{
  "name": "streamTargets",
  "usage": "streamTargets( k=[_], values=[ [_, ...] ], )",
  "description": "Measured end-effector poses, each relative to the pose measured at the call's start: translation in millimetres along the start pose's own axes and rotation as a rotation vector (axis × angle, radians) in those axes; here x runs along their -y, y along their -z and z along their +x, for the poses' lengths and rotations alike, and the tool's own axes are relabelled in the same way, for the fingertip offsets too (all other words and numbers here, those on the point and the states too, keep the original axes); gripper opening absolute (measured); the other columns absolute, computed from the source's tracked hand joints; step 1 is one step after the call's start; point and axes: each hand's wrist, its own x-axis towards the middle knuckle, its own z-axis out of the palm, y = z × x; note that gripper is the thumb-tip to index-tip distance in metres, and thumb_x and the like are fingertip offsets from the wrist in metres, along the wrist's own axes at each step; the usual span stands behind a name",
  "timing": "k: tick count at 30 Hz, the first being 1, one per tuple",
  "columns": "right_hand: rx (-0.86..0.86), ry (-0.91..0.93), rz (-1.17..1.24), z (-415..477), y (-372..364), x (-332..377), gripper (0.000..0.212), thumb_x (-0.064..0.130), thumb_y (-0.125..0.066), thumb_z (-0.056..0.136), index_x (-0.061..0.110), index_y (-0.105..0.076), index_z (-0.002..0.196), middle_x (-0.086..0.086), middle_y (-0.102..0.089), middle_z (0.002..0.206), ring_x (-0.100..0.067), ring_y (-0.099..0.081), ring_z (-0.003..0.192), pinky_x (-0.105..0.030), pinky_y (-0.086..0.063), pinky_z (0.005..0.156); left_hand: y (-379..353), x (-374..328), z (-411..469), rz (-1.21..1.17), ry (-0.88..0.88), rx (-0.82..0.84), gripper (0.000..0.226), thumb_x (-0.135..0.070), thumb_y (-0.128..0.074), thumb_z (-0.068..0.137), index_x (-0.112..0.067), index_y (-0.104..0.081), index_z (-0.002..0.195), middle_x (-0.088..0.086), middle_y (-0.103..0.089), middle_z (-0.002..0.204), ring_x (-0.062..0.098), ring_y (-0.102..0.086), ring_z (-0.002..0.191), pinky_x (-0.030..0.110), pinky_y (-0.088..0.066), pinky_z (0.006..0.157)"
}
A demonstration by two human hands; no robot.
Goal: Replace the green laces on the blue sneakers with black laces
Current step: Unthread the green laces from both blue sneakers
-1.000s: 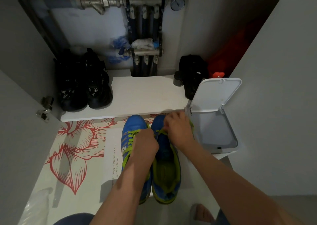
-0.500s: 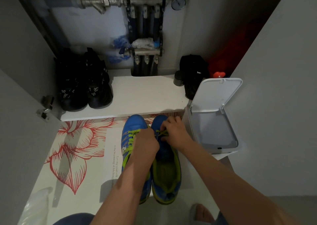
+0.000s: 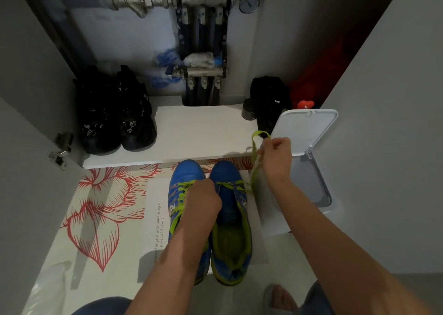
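1. Blue sneakers (image 3: 224,175) sit side by side beneath our left hand (image 3: 203,202), which stays knuckles-up over their lacing; we cannot tell what its hidden fingers grip.
2. Our right hand (image 3: 276,154), low at the eyelets a moment ago, now pinches the green lace (image 3: 255,168) up and away, drawing a long length out of the sneaker nearer it.
3. Unlacing seems underway; we see no black laces.
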Motion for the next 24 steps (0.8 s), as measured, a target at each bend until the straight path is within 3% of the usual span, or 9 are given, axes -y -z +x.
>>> streamTargets(
  k=[2, 4, 7, 9, 12, 16, 19, 21, 24],
  values=[
    [0.222, -0.023, -0.196, -0.5, -1.5, -2.0, 0.011, 0.022, -0.055, 0.093, 0.016, -0.047, 0.087, -0.012, -0.062, 0.095, -0.027, -0.060, 0.087, -0.039, -0.053, 0.075, -3.7, -0.5, 0.3, -0.037, -0.010, -0.015, 0.023, -0.015, -0.053, 0.093, -0.002, -0.059, 0.110, 0.013, -0.064, 0.113, 0.022, -0.061, 0.104, 0.016, -0.032, 0.051],
    [0.431, 0.046, -0.503, -6.5, -4.9, -6.7, 0.018, 0.023, -0.064, 0.087, 0.009, -0.053, 0.088, -0.021, -0.056, 0.111, -0.031, -0.055, 0.107, -0.029, -0.048, 0.083, -6.1, -2.4, 1.4, -0.112, -0.047, -0.107, 0.025, -0.017, -0.052, 0.093, -0.003, -0.058, 0.112, 0.014, -0.061, 0.113, 0.025, -0.061, 0.102, 0.026, -0.046, 0.066],
    [0.570, 0.098, -0.726, -18.3, -4.3, -3.9, 0.017, 0.017, -0.061, 0.089, 0.002, -0.058, 0.082, -0.011, -0.050, 0.086, -0.019, -0.052, 0.081, -0.017, -0.039, 0.066, -9.3, -8.3, 5.6, -0.157, -0.178, -0.309, 0.031, -0.010, -0.051, 0.091, -0.012, -0.056, 0.121, 0.009, -0.053, 0.121, 0.024, -0.051, 0.111, 0.033, -0.046, 0.089],
    [0.717, -0.071, -0.771, -22.6, -1.2, -3.0, 0.026, 0.019, -0.055, 0.092, 0.005, -0.052, 0.070, -0.018, -0.058, 0.085, -0.023, -0.059, 0.071, -0.023, -0.049, 0.061, -15.4, -11.6, 9.7, -0.076, -0.316, -0.304, 0.038, -0.007, -0.050, 0.089, -0.018, -0.056, 0.125, 0.005, -0.051, 0.124, 0.022, -0.044, 0.118, 0.032, -0.041, 0.093],
    [0.911, -0.333, -0.833, -32.7, 2.9, -1.8, 0.025, 0.020, -0.060, 0.089, -0.003, -0.057, 0.097, -0.027, -0.061, 0.105, -0.039, -0.067, 0.088, -0.046, -0.058, 0.070, -25.8, -12.0, 14.7, 0.022, -0.357, -0.224, 0.038, -0.010, -0.049, 0.091, -0.020, -0.053, 0.127, 0.003, -0.051, 0.125, 0.020, -0.041, 0.121, 0.031, -0.037, 0.094],
    [0.967, -0.345, -0.811, -39.0, 4.8, -0.2, 0.025, 0.011, -0.060, 0.087, -0.004, -0.055, 0.106, -0.029, -0.061, 0.104, -0.042, -0.067, 0.087, -0.045, -0.058, 0.069, -31.1, -9.4, 18.2, -0.009, -0.318, -0.292, 0.035, -0.011, -0.055, 0.088, -0.018, -0.051, 0.122, 0.002, -0.054, 0.121, 0.020, -0.040, 0.120, 0.030, -0.036, 0.091],
    [0.988, -0.296, -0.819, -39.0, 8.0, 3.8, 0.009, 0.009, -0.059, 0.087, 0.002, -0.052, 0.083, -0.023, -0.066, 0.092, -0.039, -0.067, 0.086, -0.036, -0.058, 0.065, -32.3, -14.2, 17.2, 0.038, -0.262, -0.308, 0.029, -0.016, -0.055, 0.090, -0.016, -0.050, 0.118, 0.002, -0.054, 0.121, 0.020, -0.040, 0.121, 0.029, -0.034, 0.092],
    [0.982, -0.257, -0.844, -39.2, 10.9, 6.1, 0.021, 0.010, -0.059, 0.087, 0.009, -0.046, 0.070, -0.015, -0.070, 0.081, -0.033, -0.067, 0.085, -0.025, -0.050, 0.055, -35.3, -14.7, 18.8, 0.112, -0.222, -0.309, 0.028, -0.020, -0.055, 0.091, -0.016, -0.050, 0.119, 0.004, -0.054, 0.120, 0.021, -0.040, 0.122, 0.030, -0.035, 0.094],
    [0.967, -0.202, -0.878, -39.7, 13.5, 6.4, 0.025, 0.010, -0.058, 0.088, 0.011, -0.044, 0.068, -0.024, -0.065, 0.105, -0.034, -0.064, 0.098, -0.031, -0.051, 0.069, -35.5, -16.8, 18.1, 0.085, -0.203, -0.310, 0.027, -0.018, -0.052, 0.092, -0.017, -0.054, 0.119, 0.007, -0.053, 0.120, 0.023, -0.041, 0.120, 0.030, -0.035, 0.096]
  ],
)
